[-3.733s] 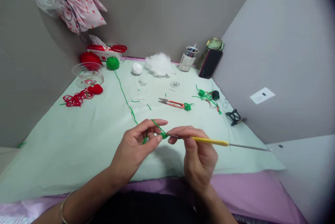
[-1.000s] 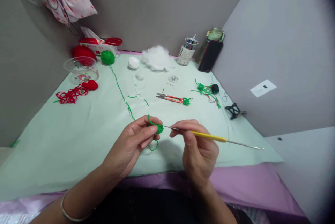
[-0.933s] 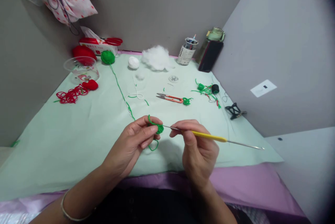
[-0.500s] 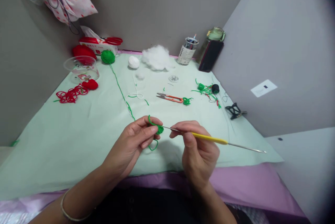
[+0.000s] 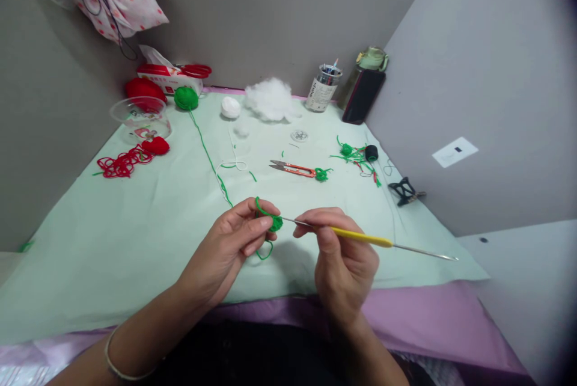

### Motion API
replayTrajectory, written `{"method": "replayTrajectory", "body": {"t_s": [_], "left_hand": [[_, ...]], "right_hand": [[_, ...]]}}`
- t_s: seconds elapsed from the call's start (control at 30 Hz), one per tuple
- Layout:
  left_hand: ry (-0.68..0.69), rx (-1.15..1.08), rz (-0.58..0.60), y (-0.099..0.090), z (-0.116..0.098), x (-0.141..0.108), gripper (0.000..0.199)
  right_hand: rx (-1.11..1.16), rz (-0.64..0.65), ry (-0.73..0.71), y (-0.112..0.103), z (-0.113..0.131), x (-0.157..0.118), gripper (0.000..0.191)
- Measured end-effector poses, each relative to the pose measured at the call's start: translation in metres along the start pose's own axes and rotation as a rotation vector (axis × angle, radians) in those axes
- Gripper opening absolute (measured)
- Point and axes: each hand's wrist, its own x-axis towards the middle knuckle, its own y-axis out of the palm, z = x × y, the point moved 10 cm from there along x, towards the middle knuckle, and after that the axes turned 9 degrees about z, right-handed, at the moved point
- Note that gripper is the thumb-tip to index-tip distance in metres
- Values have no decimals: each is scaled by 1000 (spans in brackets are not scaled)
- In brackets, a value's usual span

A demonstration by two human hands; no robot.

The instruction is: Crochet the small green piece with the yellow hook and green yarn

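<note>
My left hand (image 5: 234, 235) pinches a small green crocheted piece (image 5: 275, 223) between thumb and fingers, with green yarn looped over the index finger. A yellow-handled crochet hook (image 5: 360, 237) is gripped in my right hand (image 5: 345, 260), and its thin metal tip meets the green piece. The hook's other metal end points right. A green strand runs from the green yarn ball (image 5: 186, 98) down to my left hand. Beyond my hands lie orange thread snips (image 5: 293, 168), touching a small green yarn bundle (image 5: 321, 174).
At the back stand a white yarn ball (image 5: 230, 107), white stuffing (image 5: 271, 100), a pen jar (image 5: 323, 89), a green bottle (image 5: 372, 59) and a phone (image 5: 363, 96). Red yarn (image 5: 124, 162) and a clear tub (image 5: 140, 120) sit left; green scraps (image 5: 346, 150) and a black clip (image 5: 406, 192) lie right.
</note>
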Motion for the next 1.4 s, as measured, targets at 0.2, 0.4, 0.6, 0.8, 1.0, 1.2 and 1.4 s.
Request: {"method": "replayTrajectory", "body": {"t_s": [0.2, 0.4, 0.6, 0.8, 1.0, 1.2, 1.4], "left_hand": [[14, 5, -7, 0, -2, -2, 5], [36, 8, -9, 1, -4, -2, 5], [3, 27, -15, 1, -2, -2, 7], [-15, 28, -3, 1, 1, 0, 9], [-16, 7, 7, 2, 4, -1, 10], [-26, -14, 18, 8, 7, -1, 13], [-15, -25, 8, 12, 6, -2, 27]], "right_hand": [[19, -2, -1, 0, 0, -1, 22], [4, -3, 9, 0, -2, -1, 20], [10, -24, 29, -2, -5, -2, 20], [57, -44, 63, -3, -12, -4, 19], [119, -45, 90, 0, -19, -6, 19], [110, -34, 74, 4, -18, -6, 18], [127, -19, 41, 7, -19, -6, 18]]}}
